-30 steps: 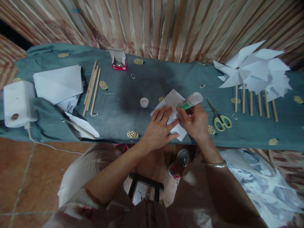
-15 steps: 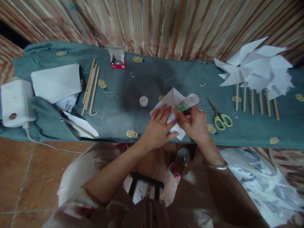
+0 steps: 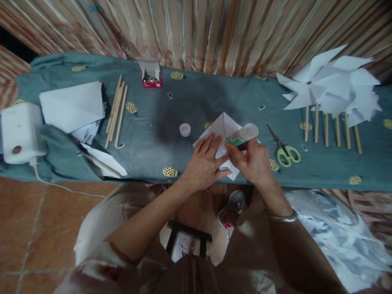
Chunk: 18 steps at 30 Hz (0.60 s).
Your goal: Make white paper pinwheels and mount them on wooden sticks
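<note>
A creased white paper square (image 3: 218,125) lies cornerwise near the table's front edge. My left hand (image 3: 204,163) rests flat on it with fingers spread. In my right hand (image 3: 252,161) is a glue stick (image 3: 241,134) with a white and green barrel, tilted so that its lower end is at the paper's middle; the fingers hide that tip. A white round cap (image 3: 185,130) sits to the left of the paper. Just right of my right hand lie scissors (image 3: 284,150) with light green handles, blades pointing away from me.
Several paper pinwheels (image 3: 330,83) on wooden sticks lie at the right. Left are loose wooden sticks (image 3: 115,114), a stack of white paper (image 3: 73,104) and a white corded box (image 3: 21,132). A red box (image 3: 152,85) of small metal pieces stands behind. A bag of paper scraps (image 3: 337,237) is below right.
My right hand and the glue stick have shifted slightly to the right over the paper. My left hand stays pressed in the same place.
</note>
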Available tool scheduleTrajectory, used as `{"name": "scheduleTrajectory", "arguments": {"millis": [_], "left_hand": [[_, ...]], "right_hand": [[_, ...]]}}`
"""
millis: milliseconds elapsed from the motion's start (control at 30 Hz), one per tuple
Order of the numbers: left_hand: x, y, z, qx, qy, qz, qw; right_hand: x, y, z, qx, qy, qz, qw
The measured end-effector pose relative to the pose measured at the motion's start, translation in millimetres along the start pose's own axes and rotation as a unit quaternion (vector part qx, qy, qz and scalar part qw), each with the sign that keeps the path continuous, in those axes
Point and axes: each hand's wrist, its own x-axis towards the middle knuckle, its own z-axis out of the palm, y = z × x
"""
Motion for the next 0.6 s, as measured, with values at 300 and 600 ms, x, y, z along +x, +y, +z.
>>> {"name": "scheduleTrajectory", "arguments": {"millis": [300,600], "left_hand": [[-0.7,-0.4,1.0,-0.008,0.003,-0.004,1.0],[-0.7,-0.7,1.7,0.005,0.002,0.0,1.0]], "right_hand": [[-2.7,0.9,-3.4,0.003,-0.001,0.011,1.0],[-3.9,4.7,-3.1,-0.021,0.013,0.019,1.0]]}}
